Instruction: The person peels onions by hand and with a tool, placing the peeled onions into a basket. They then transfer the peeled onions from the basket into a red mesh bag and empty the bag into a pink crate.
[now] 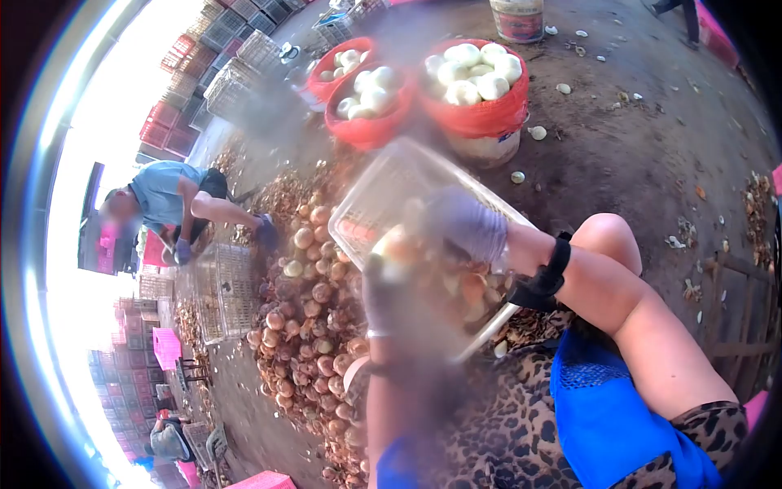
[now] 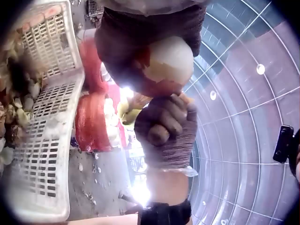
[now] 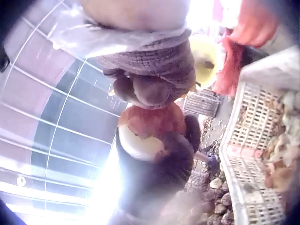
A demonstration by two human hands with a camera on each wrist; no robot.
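A partly peeled onion (image 1: 397, 247) sits between my two gloved hands, above a white plastic crate (image 1: 489, 193). In the left wrist view, my left hand (image 2: 123, 49) grips the onion (image 2: 173, 63), whose white flesh shows beside brown-red skin. My right hand (image 1: 472, 224) comes from the other side, its fingers curled right at the onion's skin; in the left wrist view a small orange flake of skin (image 2: 188, 100) shows at its fingertips. The right wrist view has my right hand (image 3: 150, 75) over the onion (image 3: 140, 143), its thumb hidden.
Red-lined buckets (image 1: 476, 114) of peeled white onions stand ahead. A heap of unpeeled onions (image 1: 314, 301) spreads to the left of the crate. Beyond it a person in a blue shirt (image 1: 167, 191) bends beside another crate (image 1: 224, 293). Stacked crates (image 1: 183, 94) line the far left.
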